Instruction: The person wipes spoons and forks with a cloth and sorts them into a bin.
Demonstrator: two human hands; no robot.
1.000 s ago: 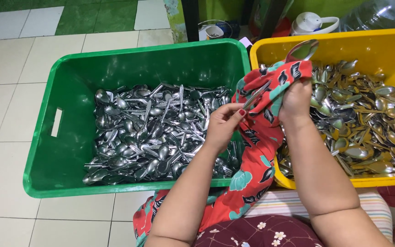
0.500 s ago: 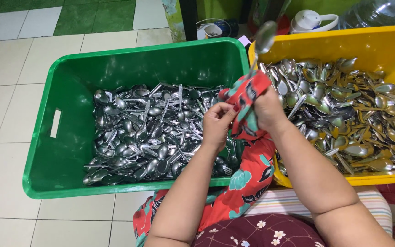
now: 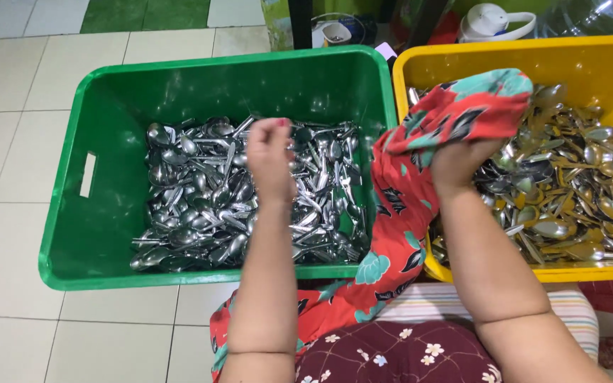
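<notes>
over the green crate (image 3: 101, 234), on the left of the scene, the left hand (image 3: 271, 159) hangs above the heap of steel spoons (image 3: 200, 206), its fingers curled loosely downward; whether it grips a spoon i cannot tell, since nothing shows between the fingers from this angle. half a second ago both hands were together at the wall between the two crates, working a single spoon inside the red floral cloth (image 3: 455, 117). now they are well apart. the left hand has swung out across the green crate, and the spoon that stood up from the cloth is no longer seen, which suggests it has gone down among the spoons on that side, though i cannot pick it out.

on the right, the right hand (image 3: 462, 159) is clenched on the bunched cloth, raised just above the near left corner of the yellow crate (image 3: 604, 64). the cloth trails down over the wall between the crates to the person's lap. the spoons (image 3: 569, 191) in the yellow crate lie in a loose pile, close under that hand.

beyond the crates, at the far edge, stand a white lidded container (image 3: 494, 21) and a clear plastic bottle (image 3: 590, 18), on a tiled floor (image 3: 8, 106).
</notes>
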